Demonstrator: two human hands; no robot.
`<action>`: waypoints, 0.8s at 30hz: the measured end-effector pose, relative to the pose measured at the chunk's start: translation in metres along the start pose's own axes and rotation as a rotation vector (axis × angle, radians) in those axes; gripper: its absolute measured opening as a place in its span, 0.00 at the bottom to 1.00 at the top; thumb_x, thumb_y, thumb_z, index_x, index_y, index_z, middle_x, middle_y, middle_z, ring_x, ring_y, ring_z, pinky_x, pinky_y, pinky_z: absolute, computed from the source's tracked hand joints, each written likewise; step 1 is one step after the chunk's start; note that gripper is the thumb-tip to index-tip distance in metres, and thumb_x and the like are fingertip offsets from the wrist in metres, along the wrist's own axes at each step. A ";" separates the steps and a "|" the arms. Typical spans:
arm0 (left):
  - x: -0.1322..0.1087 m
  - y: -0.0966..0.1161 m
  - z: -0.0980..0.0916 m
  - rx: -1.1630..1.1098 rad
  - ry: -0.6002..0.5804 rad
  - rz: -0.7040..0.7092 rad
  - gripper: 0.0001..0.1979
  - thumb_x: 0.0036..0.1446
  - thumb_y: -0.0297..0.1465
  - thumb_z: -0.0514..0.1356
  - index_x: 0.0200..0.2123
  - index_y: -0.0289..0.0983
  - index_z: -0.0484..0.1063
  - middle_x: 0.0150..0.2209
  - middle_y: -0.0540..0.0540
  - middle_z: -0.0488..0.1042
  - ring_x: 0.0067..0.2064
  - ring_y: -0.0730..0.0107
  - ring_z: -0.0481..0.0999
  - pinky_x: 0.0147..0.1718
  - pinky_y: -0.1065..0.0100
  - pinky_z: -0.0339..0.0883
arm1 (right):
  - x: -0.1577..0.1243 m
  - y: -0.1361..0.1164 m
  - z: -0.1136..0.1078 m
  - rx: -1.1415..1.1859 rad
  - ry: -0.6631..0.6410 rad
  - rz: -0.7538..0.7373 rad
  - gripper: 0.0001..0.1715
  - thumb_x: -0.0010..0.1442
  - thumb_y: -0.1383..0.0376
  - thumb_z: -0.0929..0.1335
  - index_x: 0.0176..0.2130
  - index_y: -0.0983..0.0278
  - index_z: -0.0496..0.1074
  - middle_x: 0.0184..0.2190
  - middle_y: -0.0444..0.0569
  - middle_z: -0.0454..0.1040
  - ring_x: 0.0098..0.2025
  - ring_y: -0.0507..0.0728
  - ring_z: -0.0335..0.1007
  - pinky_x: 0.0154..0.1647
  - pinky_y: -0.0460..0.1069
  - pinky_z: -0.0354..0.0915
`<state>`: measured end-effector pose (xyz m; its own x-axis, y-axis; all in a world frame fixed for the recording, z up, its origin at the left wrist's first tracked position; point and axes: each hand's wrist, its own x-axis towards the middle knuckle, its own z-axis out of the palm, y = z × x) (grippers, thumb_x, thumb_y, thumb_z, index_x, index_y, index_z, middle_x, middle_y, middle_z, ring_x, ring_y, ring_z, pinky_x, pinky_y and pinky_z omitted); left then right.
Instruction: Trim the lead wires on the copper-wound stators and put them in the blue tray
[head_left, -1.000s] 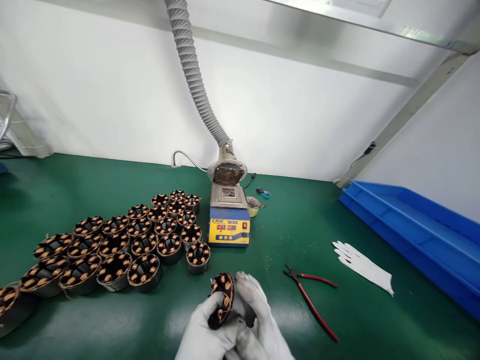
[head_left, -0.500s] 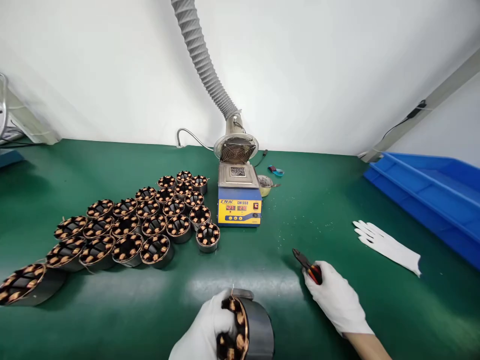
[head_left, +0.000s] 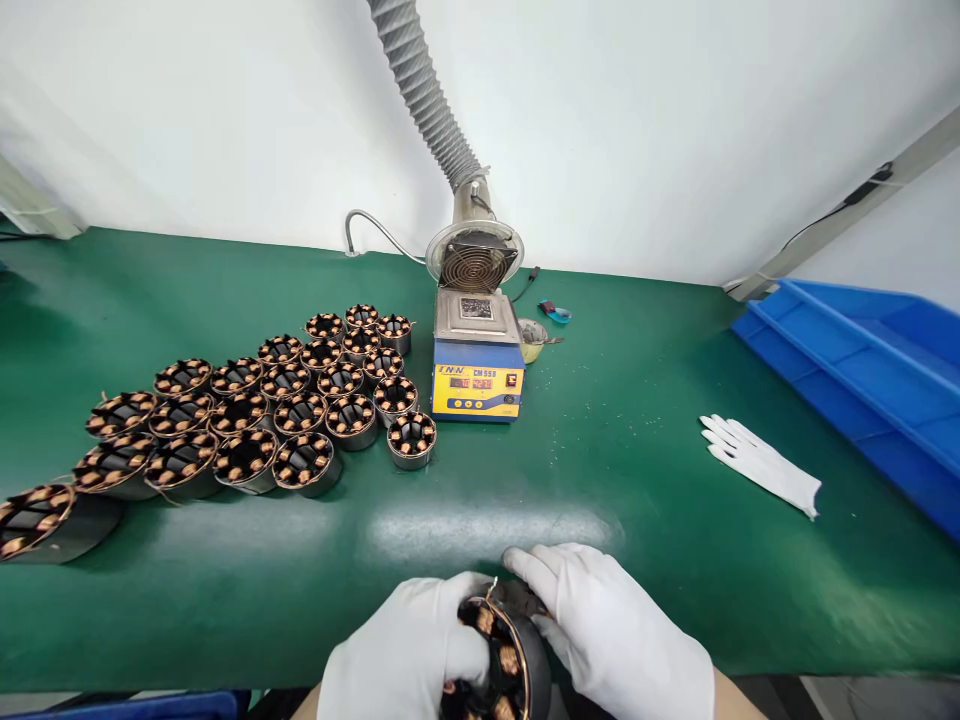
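My left hand (head_left: 409, 650), in a white glove, grips a motor stator (head_left: 534, 665) at the bottom edge of the view, its fingers wrapped over the near side and into the bore. The stator has a dark outer ring and copper coils, and a short wire end with a silvery tip (head_left: 493, 586) sticks up from its rim. Closed beside the stator's upper right is my gloved right hand (head_left: 611, 625). Between its thumb and fingers shows a dark piece, seemingly the diagonal cutters (head_left: 519, 598), mostly hidden by the glove.
Several stators (head_left: 300, 412) stand in rows at left. A yellow-and-blue heated unit (head_left: 477, 385) sits under an extraction hose (head_left: 427, 90), with a small bowl (head_left: 531, 340) beside it. At right lie a white glove (head_left: 761, 465) and a blue bin (head_left: 862, 385).
My right hand has moved left from the open bench, where it held the cutters, to the stator. The stator remains in my left hand. The view has tilted slightly downward.
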<state>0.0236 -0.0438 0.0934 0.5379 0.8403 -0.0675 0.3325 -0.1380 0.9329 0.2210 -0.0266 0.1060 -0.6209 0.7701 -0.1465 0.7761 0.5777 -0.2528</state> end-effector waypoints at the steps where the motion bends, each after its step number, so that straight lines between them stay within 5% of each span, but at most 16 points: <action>1: -0.001 -0.003 0.001 0.074 -0.041 0.038 0.07 0.45 0.37 0.67 0.19 0.44 0.74 0.31 0.52 0.75 0.32 0.67 0.72 0.36 0.71 0.65 | 0.000 -0.001 0.000 -0.018 -0.005 0.001 0.19 0.50 0.75 0.63 0.42 0.65 0.69 0.33 0.48 0.75 0.32 0.59 0.70 0.34 0.51 0.62; 6: -0.008 -0.016 0.003 0.376 -0.063 0.193 0.09 0.47 0.42 0.65 0.26 0.44 0.74 0.35 0.52 0.73 0.34 0.68 0.71 0.35 0.71 0.64 | -0.003 -0.009 0.002 -0.169 -0.010 0.052 0.18 0.47 0.75 0.62 0.39 0.65 0.70 0.28 0.48 0.76 0.25 0.59 0.70 0.26 0.51 0.58; 16: -0.009 -0.025 0.006 0.596 -0.245 0.160 0.12 0.45 0.46 0.66 0.29 0.46 0.74 0.38 0.54 0.72 0.31 0.70 0.70 0.30 0.70 0.64 | -0.007 -0.013 0.005 -0.474 0.231 -0.048 0.25 0.37 0.75 0.62 0.39 0.68 0.69 0.22 0.47 0.72 0.19 0.56 0.66 0.23 0.50 0.55; 24: -0.007 -0.014 0.000 0.725 -0.298 0.089 0.08 0.49 0.40 0.62 0.28 0.42 0.73 0.33 0.50 0.72 0.31 0.68 0.71 0.29 0.68 0.65 | -0.005 -0.025 -0.002 -0.567 0.155 0.047 0.18 0.39 0.78 0.63 0.33 0.66 0.69 0.21 0.50 0.73 0.20 0.58 0.69 0.24 0.50 0.59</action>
<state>0.0150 -0.0482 0.0804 0.7370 0.6485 -0.1906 0.6456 -0.5919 0.4825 0.2050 -0.0444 0.1153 -0.5946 0.8040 0.0070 0.7662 0.5640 0.3080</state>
